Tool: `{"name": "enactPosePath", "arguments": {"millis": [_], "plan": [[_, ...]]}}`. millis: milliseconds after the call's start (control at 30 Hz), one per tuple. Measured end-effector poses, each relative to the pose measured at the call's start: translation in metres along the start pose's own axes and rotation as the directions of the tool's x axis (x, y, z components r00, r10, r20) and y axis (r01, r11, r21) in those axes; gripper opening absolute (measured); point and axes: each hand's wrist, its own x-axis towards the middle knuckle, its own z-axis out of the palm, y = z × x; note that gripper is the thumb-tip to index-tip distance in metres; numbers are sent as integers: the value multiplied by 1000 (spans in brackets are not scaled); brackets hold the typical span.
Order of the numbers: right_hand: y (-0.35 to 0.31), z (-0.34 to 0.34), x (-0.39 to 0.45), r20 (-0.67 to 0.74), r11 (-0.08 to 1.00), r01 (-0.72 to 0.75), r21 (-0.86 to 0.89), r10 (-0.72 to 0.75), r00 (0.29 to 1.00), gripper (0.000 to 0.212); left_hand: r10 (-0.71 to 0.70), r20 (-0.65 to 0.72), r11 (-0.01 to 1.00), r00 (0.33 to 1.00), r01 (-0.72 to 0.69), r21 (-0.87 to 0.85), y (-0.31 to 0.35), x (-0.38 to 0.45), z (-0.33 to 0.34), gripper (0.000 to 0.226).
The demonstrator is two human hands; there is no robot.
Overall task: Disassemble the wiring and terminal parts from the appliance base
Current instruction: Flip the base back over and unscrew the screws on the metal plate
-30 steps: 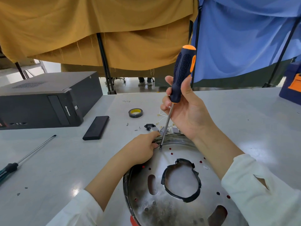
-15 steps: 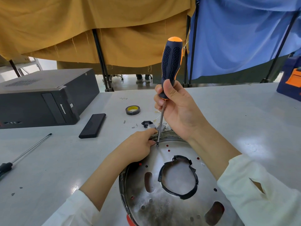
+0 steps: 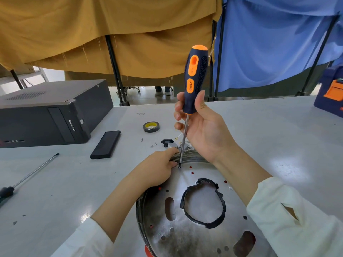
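screwdriver (image 3: 194, 78) upright on a screw at the far rim of the appliance base (image 3: 194, 229).

right hand (image 3: 202, 127) wrapped around the lower end of the dark blue and orange handle, thumb and fingertips pinching it, shaft near vertical, tip seated at the plate's far edge. left hand (image 3: 157, 169) curled over that same rim just left of the tip, fingers gripping the edge. metal base lying flat on the grey table (image 3: 259, 127), near centre-bottom, with a black gasket ring (image 3: 204, 203) around its central opening. small black terminal part (image 3: 167, 142) and loose screws (image 3: 153, 145) on the table just beyond the rim. further back: roll of tape (image 3: 151, 126), black flat case (image 3: 105, 144), computer tower (image 3: 50, 112). second screwdriver (image 3: 27, 177) lying at far left.
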Motion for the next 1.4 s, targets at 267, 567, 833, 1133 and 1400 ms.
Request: {"name": "enactPosePath", "arguments": {"millis": [267, 567, 833, 1133, 1400], "plan": [[3, 22, -7, 128, 984, -8, -177, 31, 991, 44, 8, 22, 1000, 1000, -8, -8, 1, 1, 0, 32], [5, 21, -6, 23, 988, 41, -147, -38, 999, 31, 19, 10, 999, 1000, -18, -28, 1, -1, 0, 36], [9, 7, -1, -183, 981, 138, -133, -162, 970, 30, -9, 6, 1000, 1000, 9, 8, 0, 0, 1, 33], [10, 6, 0, -153, 991, 97, -90, -111, 982, 35, -10, 9, 1000, 1000, 10, 14, 1, 0, 1, 32], [7, 10, -2, -17, 1000, -14, -25, 13, 1000, 43, -14, 20, 1000, 1000, 14, 13, 3, -1, 0, 31]]}}
